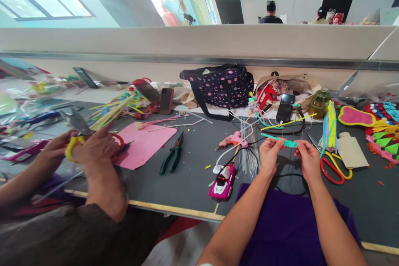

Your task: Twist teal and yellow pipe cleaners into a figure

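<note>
Between my left hand [270, 154] and my right hand [308, 158] is a turquoise pipe cleaner [289, 144], wound or bunched in the middle, with a straight end pointing left. Both hands are closed on it, fingertips pinching its two sides just above the table. Just behind them a yellow pipe cleaner [288, 123] lies slantwise on thin upright wires. Scissors [335, 170] with red and yellow handles rest to the right of my right hand. Left of my left hand lie a pink glue gun [232, 141] and a bundle of thin clear sticks and wires [247, 158].
At left, a co-worker's hands [96, 149] hold yellow-handled cutters [76, 133]. Pliers [172, 153], a pink sheet [143, 145] and a magenta power strip [222, 183] with cables lie on the dark table. A polka-dot bag [222, 87], a phone [285, 108] and a green bottle [320, 102] stand behind.
</note>
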The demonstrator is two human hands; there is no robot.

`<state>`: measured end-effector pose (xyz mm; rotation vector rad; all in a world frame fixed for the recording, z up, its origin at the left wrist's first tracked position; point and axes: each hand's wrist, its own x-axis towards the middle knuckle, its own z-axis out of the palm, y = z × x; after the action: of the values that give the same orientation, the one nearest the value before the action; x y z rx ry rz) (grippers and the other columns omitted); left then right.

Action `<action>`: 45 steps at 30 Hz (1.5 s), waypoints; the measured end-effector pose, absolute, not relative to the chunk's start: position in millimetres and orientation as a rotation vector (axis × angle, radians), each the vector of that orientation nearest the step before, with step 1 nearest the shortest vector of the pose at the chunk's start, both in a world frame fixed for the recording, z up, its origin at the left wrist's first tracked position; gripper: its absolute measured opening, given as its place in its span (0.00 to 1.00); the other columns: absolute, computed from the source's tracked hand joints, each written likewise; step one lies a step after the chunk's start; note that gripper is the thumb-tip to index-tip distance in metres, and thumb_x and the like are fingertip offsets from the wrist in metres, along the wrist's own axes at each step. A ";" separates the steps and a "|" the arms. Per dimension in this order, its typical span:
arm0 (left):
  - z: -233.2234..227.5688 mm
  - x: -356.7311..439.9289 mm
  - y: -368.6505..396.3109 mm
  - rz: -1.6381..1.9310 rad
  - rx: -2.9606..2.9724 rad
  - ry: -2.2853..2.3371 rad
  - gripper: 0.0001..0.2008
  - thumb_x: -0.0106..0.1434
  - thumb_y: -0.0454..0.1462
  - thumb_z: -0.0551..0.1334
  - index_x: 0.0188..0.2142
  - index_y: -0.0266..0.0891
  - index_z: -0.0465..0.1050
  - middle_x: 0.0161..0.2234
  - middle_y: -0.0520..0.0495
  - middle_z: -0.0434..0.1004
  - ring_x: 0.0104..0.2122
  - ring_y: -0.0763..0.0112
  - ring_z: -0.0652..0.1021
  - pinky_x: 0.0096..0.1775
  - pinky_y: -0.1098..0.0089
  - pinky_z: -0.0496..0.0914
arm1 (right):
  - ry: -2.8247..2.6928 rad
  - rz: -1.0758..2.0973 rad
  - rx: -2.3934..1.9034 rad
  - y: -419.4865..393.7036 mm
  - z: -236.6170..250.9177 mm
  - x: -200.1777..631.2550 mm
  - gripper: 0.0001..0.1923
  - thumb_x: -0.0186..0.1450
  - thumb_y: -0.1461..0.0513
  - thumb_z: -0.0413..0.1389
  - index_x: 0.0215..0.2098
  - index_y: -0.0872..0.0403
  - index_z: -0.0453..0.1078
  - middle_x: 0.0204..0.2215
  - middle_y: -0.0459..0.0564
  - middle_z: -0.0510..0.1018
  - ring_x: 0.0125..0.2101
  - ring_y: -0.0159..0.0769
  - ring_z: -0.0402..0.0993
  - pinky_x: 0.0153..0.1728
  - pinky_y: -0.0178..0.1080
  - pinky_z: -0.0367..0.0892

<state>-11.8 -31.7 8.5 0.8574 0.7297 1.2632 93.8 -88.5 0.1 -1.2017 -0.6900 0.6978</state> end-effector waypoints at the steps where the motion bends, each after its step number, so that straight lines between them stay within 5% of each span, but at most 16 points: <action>1: 8.2 -11.6 -31.8 1.261 0.846 0.725 0.14 0.47 0.41 0.73 0.26 0.35 0.73 0.27 0.49 0.77 0.24 0.75 0.75 0.31 0.71 0.71 | -0.698 0.684 -1.212 -88.4 -0.5 93.9 0.17 0.58 0.49 0.60 0.33 0.55 0.73 0.23 0.45 0.73 0.21 0.29 0.64 0.22 0.33 0.61; 35: 8.2 -8.9 -36.4 1.253 0.845 0.684 0.11 0.46 0.38 0.73 0.28 0.35 0.78 0.27 0.47 0.79 0.25 0.73 0.76 0.32 0.71 0.72 | -0.667 0.644 -1.140 -89.6 -4.2 92.4 0.11 0.56 0.55 0.63 0.30 0.54 0.75 0.19 0.41 0.70 0.21 0.28 0.62 0.25 0.33 0.56; 45: 12.3 -10.6 -37.9 1.289 0.915 0.670 0.09 0.48 0.38 0.72 0.28 0.35 0.79 0.28 0.46 0.80 0.26 0.72 0.77 0.32 0.71 0.72 | -0.581 0.831 -1.056 -90.1 3.0 87.2 0.13 0.53 0.54 0.65 0.32 0.53 0.75 0.24 0.43 0.73 0.23 0.29 0.64 0.25 0.34 0.62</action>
<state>-10.6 -37.9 12.3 0.9152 0.6700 1.2890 87.2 -90.1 3.0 -1.0557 -0.5810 0.8313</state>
